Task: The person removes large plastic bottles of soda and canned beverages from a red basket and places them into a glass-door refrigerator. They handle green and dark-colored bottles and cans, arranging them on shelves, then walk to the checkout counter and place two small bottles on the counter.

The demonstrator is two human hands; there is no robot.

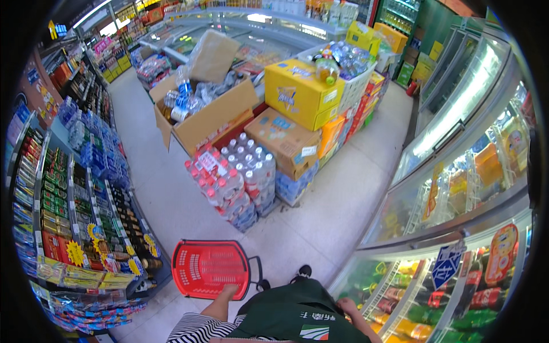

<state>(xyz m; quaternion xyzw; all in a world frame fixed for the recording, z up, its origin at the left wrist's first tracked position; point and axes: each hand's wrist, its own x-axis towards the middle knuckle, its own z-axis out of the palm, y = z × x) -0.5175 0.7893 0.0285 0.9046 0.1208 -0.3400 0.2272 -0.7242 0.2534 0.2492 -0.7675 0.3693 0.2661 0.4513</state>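
A red plastic shopping basket (223, 243) with a black rim and black handle (258, 271) is in front of me, left of my feet; I see no goods in it. My left hand (231, 291) reaches over its near rim. Its fingers are not clear enough to tell whether they grip the rim. My right hand (345, 306) hangs beside my dark green apron (287, 306), fingers curled, close to a glass-door drinks cooler (411, 296). Whether it holds anything cannot be made out.
Ahead, shrink-wrapped bottles (218, 180), a yellow carton (300, 92) and an open cardboard box (214, 124) of bottles form an island. Shelves of cans (55, 193) line the left. Chest freezers (274, 34) stand behind the island. Tiled floor (364, 167) runs between island and coolers.
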